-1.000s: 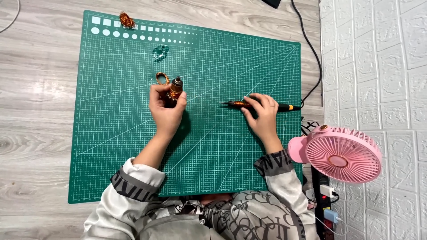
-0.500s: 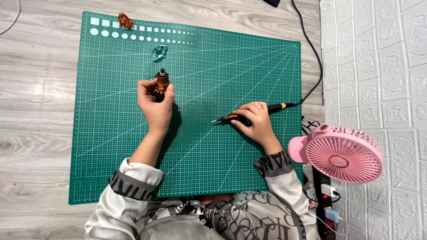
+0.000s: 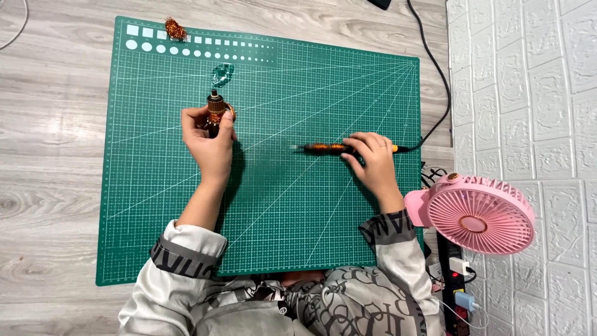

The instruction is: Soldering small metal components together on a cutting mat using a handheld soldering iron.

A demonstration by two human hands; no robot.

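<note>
**Head view: two hands busy on a green mat**

The left hand (image 3: 211, 140) is wrapped around a small motor part (image 3: 216, 109) with copper wire wound on it. The part stands upright, and its little metal tip pokes out above the fingers. It sits over the upper left part of the green cutting mat (image 3: 155, 205).

The right hand (image 3: 372, 158) is closed on a soldering pen (image 3: 329, 149). The pen lies almost flat, with its tip pointing left toward the middle of the mat. A black cord (image 3: 435, 93) runs from its back end up and away.

The two hands are well apart.

A small clump of copper wire (image 3: 175, 28) lies near the top edge of the mat. A pink fan (image 3: 480, 214) stands just off the right side. The mat lies on a grey wooden worktop (image 3: 50, 124).
</note>
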